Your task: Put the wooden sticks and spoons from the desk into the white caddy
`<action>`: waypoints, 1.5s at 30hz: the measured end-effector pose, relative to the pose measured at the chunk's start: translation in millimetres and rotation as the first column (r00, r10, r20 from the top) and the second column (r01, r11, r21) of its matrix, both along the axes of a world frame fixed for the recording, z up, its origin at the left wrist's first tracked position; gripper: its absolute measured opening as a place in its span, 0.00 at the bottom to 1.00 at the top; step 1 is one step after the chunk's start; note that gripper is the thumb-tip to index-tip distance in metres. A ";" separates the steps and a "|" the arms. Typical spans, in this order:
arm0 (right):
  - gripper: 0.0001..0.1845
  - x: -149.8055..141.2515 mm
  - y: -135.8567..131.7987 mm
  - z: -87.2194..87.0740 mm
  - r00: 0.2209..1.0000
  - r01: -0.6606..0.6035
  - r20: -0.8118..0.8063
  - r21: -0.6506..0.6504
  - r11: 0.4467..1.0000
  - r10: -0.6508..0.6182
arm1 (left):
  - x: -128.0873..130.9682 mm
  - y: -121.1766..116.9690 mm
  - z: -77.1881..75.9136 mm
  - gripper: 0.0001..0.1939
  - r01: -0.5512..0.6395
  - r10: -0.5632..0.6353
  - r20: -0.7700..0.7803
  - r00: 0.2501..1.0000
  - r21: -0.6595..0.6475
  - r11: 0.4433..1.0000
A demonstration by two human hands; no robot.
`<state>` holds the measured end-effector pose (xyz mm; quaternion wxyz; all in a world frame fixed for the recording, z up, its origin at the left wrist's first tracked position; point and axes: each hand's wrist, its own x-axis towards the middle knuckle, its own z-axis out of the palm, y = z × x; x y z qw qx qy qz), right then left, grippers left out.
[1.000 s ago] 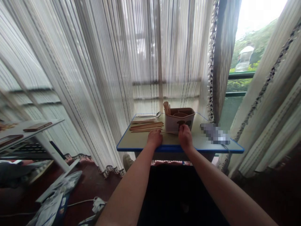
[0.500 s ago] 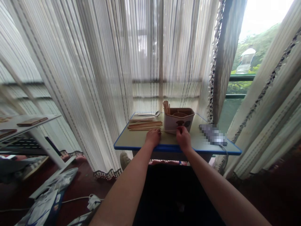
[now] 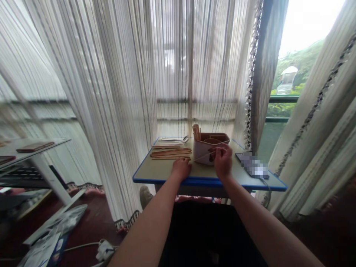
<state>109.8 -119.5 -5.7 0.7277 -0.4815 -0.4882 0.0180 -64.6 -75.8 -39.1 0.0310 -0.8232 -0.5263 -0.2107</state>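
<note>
My right hand [image 3: 224,163] pinches a thin wooden chopstick [image 3: 204,156], raised and slanting in front of the utensil holder. The holder [image 3: 200,148] is pale outside and brown inside, with dividers and a dark print partly hidden by my hand. Several chopsticks [image 3: 196,130] stand upright in its left corner. My left hand [image 3: 182,168] rests on the table's front part, fingers forward and low, just below a row of loose chopsticks [image 3: 171,153]. Behind that row lie metal utensils [image 3: 174,139], one with a slotted round head.
The small table [image 3: 155,170] has a blue edge. A phone [image 3: 251,165] with a cable lies on its right side. Striped curtains [image 3: 125,92] hang right behind it. At left stands a white desk [image 3: 41,150]; a white plug adapter [image 3: 105,249] and cable lie on the floor.
My right hand has lifted the chopstick's right end and tilted it up before the holder. The chopstick has come away from my left hand, which stays by the row. The view shifted slightly.
</note>
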 end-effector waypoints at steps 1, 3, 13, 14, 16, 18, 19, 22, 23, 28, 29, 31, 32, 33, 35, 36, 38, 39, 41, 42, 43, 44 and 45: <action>0.18 0.6 -2.2 13.6 0.999 0.029 0.030 0.054 0.998 -0.030 | 0.0 1.0 -0.8 0.18 -0.009 0.009 0.008 1.000 0.005 1.000; 0.16 1.2 -7.0 43.2 0.992 0.080 0.086 0.161 0.984 -0.095 | -0.1 2.4 -1.6 0.17 -0.009 0.009 0.011 1.000 0.001 1.000; 0.14 -9.1 0.6 111.5 0.938 0.197 0.221 0.296 0.935 -0.268 | -1.7 -1.0 1.8 0.16 -0.010 0.011 0.005 1.000 -0.056 0.998; 0.15 -10.3 4.2 109.0 0.933 0.191 0.250 0.266 0.945 -0.259 | -2.1 -0.8 1.8 0.15 -0.007 0.008 0.013 1.000 -0.058 0.998; 0.16 -12.3 11.9 102.2 0.923 0.177 0.309 0.183 0.967 -0.227 | -2.8 -0.1 1.5 0.15 0.001 0.001 0.028 1.000 -0.055 0.998; 0.18 -13.4 20.2 95.4 0.907 0.168 0.377 0.081 0.982 -0.186 | -3.6 0.5 1.1 0.15 0.008 -0.006 0.041 0.999 -0.047 0.999; 0.18 -13.6 24.4 92.8 0.892 0.174 0.419 0.024 0.984 -0.168 | -4.0 0.6 0.9 0.15 0.010 -0.008 0.048 0.999 -0.044 0.999; 0.18 -13.1 37.1 89.9 0.812 0.243 0.574 -0.160 0.957 -0.110 | -5.1 0.6 0.2 0.14 0.018 -0.014 0.076 0.997 -0.047 0.999; 0.17 -12.9 40.9 90.4 0.780 0.276 0.619 -0.213 0.937 -0.089 | -5.4 0.6 0.0 0.14 0.021 -0.017 0.084 0.996 -0.050 0.999; 0.20 -15.3 54.1 93.6 0.675 0.372 0.736 -0.284 0.884 -0.047 | -6.9 1.5 -1.5 0.13 0.045 -0.039 0.093 0.995 -0.062 0.997; 0.22 -16.7 55.8 92.6 0.653 0.368 0.756 -0.271 0.889 -0.040 | -7.1 1.8 -1.9 0.13 0.047 -0.041 0.095 0.995 -0.063 0.997; 0.25 -20.0 58.7 88.3 0.599 0.341 0.801 -0.231 0.911 -0.021 | -7.3 2.2 -2.8 0.13 0.048 -0.041 0.105 0.994 -0.061 0.997; 0.27 -21.7 59.9 85.2 0.572 0.327 0.820 -0.205 0.923 -0.020 | -7.3 2.3 -3.3 0.13 0.046 -0.039 0.111 0.993 -0.061 0.997; 0.29 -23.2 60.8 81.9 0.553 0.316 0.833 -0.177 0.932 -0.029 | -7.3 2.4 -3.6 0.13 0.044 -0.036 0.115 0.993 -0.062 0.997; 0.34 -25.4 61.2 75.7 0.550 0.307 0.832 -0.126 0.943 -0.068 | -7.0 2.3 -3.9 0.13 0.040 -0.033 0.121 0.992 -0.062 0.997; 0.35 -26.0 60.3 73.2 0.567 0.304 0.819 -0.104 0.947 -0.092 | -6.9 2.1 -3.7 0.13 0.038 -0.030 0.119 0.992 -0.063 0.997; 0.36 -25.9 55.6 68.8 0.610 0.292 0.780 -0.056 0.955 -0.141 | -6.7 1.6 -2.7 0.13 0.033 -0.026 0.106 0.994 -0.069 0.997; 0.35 -25.3 52.0 65.9 0.628 0.287 0.759 -0.023 0.958 -0.170 | -6.6 1.1 -1.9 0.13 0.031 -0.024 0.097 0.995 -0.069 0.997; 0.33 -22.8 43.1 56.2 0.646 0.275 0.730 0.051 0.960 -0.224 | -6.0 -0.1 -0.6 0.14 0.030 -0.025 0.074 0.997 -0.064 0.998; 0.32 -20.9 38.7 48.4 0.643 0.260 0.727 0.087 0.962 -0.240 | -5.4 -0.9 -0.2 0.14 0.030 -0.027 0.061 0.998 -0.053 0.998; 0.30 -18.6 34.8 38.7 0.631 0.233 0.737 0.119 0.965 -0.243 | -4.4 -1.9 -0.2 0.15 0.029 -0.028 0.046 0.999 -0.040 0.999; 0.28 -16.1 31.8 27.4 0.608 0.192 0.758 0.146 0.970 -0.234 | -3.1 -2.9 -0.3 0.15 0.026 -0.025 0.027 0.999 -0.028 0.999; 0.26 -13.6 29.8 15.5 0.565 0.120 0.798 0.172 0.978 -0.210 | -1.6 -3.9 -0.6 0.15 0.021 -0.020 0.009 1.000 -0.016 1.000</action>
